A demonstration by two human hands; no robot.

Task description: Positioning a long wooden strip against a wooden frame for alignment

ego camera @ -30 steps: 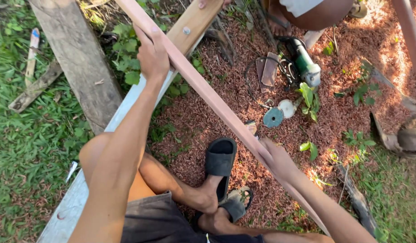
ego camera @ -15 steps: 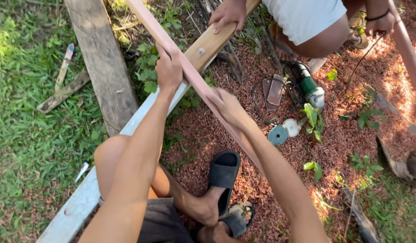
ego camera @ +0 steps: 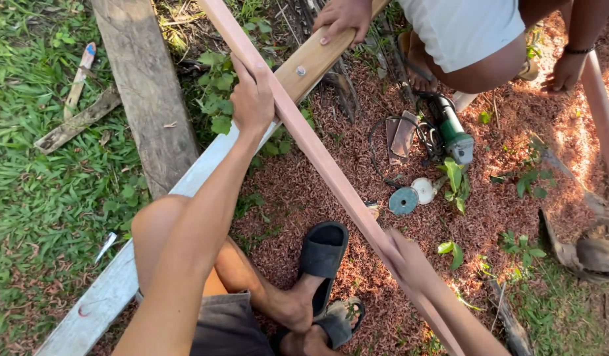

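A long pinkish wooden strip (ego camera: 317, 155) runs diagonally from the top middle down to the lower right. My left hand (ego camera: 251, 99) grips it near its upper part, above a pale plank (ego camera: 205, 168) that lies on the ground. My right hand (ego camera: 406, 257) holds the strip lower down, close to my knee. Another person crouches at the top; one of their hands (ego camera: 340, 16) presses on a tan wooden board (ego camera: 311, 62) with a screw in it.
A green angle grinder (ego camera: 452, 135) with its cord, a trowel (ego camera: 400, 135) and two discs (ego camera: 413, 196) lie on the red-brown sawdust. A weathered grey board (ego camera: 146, 92) lies on the grass at left. My sandalled feet (ego camera: 321, 277) rest below. Another pink strip (ego camera: 601, 112) stands at right.
My right hand has slid back down the strip, from near my left hand to the lower part. The view has shifted, showing more of the other person.
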